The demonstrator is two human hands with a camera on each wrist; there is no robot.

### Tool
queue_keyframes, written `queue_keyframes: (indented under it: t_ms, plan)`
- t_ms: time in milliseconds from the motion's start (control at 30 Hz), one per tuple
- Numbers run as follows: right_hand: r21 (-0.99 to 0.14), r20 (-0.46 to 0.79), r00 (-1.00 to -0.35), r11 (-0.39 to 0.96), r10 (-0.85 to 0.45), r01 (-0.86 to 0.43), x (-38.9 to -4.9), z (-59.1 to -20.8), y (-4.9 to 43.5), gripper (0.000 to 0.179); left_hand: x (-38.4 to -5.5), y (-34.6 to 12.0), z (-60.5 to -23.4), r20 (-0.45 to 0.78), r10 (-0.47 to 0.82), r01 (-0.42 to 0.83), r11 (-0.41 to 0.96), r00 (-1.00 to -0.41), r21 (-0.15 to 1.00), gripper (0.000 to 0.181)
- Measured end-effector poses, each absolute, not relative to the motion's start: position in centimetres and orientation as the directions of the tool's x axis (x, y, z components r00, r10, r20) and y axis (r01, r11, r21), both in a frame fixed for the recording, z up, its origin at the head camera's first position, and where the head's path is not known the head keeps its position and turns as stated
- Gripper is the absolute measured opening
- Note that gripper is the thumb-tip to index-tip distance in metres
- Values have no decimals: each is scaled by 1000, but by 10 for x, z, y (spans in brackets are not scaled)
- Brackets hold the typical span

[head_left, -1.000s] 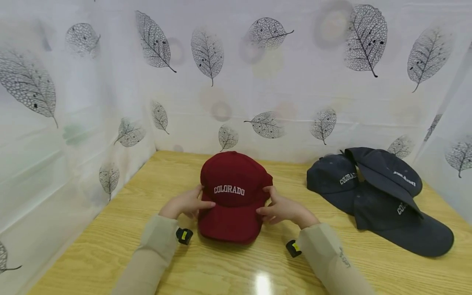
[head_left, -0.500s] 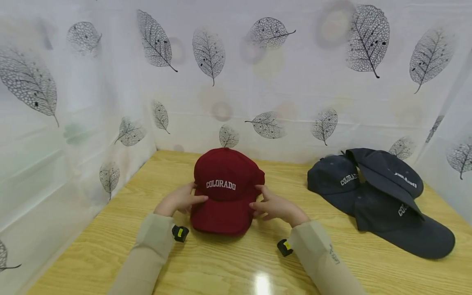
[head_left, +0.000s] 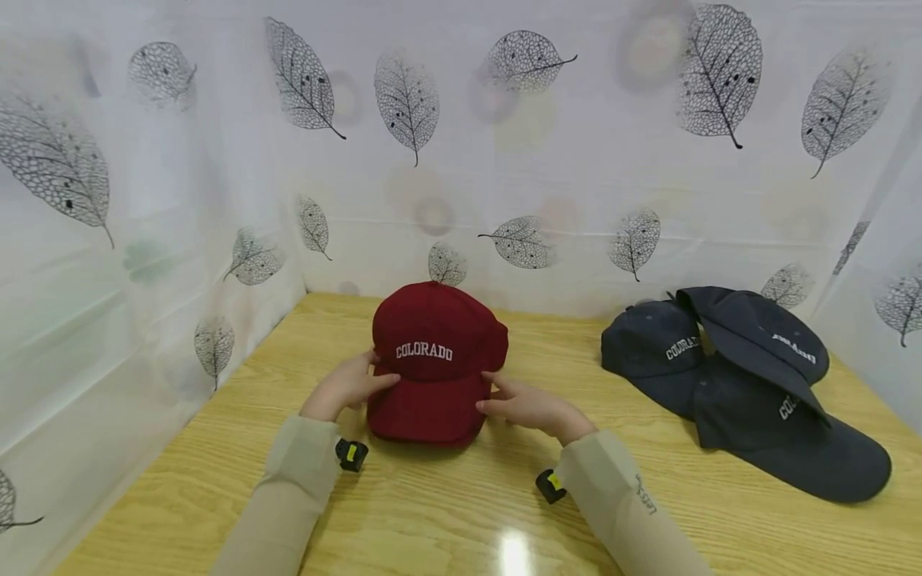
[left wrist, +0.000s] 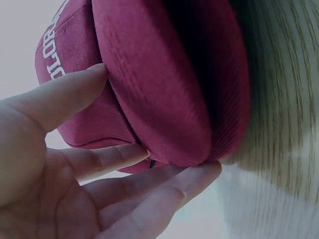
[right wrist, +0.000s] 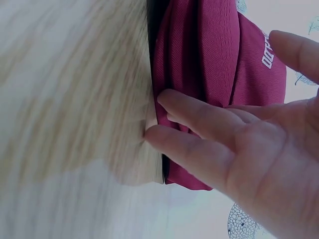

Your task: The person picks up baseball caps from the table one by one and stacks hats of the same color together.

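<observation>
Dark red baseball caps (head_left: 439, 320), lettered COLORADO in white on the front crown, stand nested at the middle back of the wooden table, brims toward me. The left wrist view shows one brim (left wrist: 154, 84) lying over another. My left hand (head_left: 342, 388) touches the stack's left side, thumb at the seam of brim and crown, the other fingers along the brim's edge. At the right side, my right hand (head_left: 529, 404) has its fingers against the layered edges; its thumb stands away from the cloth in the right wrist view. Several fingertips reach close to the tabletop.
To the right, three dark navy caps (head_left: 763, 400) lie in an overlapping pile. Behind the table hangs a pale curtain (head_left: 461, 184) printed with leaves, continuing down the left side. The wooden tabletop (head_left: 425, 520) stretches toward me.
The red caps have slid left and slightly back across the table, with both hands moving along at their sides. The navy caps have stayed in place.
</observation>
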State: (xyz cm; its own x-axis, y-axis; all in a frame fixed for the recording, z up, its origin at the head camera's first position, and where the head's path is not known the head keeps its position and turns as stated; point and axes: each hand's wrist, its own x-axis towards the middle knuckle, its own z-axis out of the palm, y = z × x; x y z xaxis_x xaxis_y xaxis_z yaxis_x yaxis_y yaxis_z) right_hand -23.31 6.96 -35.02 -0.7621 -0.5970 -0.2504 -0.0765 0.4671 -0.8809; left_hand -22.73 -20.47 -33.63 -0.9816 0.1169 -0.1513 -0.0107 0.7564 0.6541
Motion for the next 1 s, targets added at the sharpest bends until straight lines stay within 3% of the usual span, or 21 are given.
queue_keyframes:
  t_ms: [367, 667, 1000]
  plan:
    - [-875, -251, -735, 472, -629, -105, -232, -349, 68, 67, -230, -207, -339, -100, 120, 29, 771, -988, 636, 58]
    - [-859, -253, -740, 497, -623, -124, -231, -347, 68, 62, -226, -204, -333, -34, 133, 91, 824, -991, 559, 49]
    - [-824, -102, -769, 487, -631, -291, -231, -341, 82, 44, -220, -190, -320, 3, 91, 82, 881, -996, 467, 34]
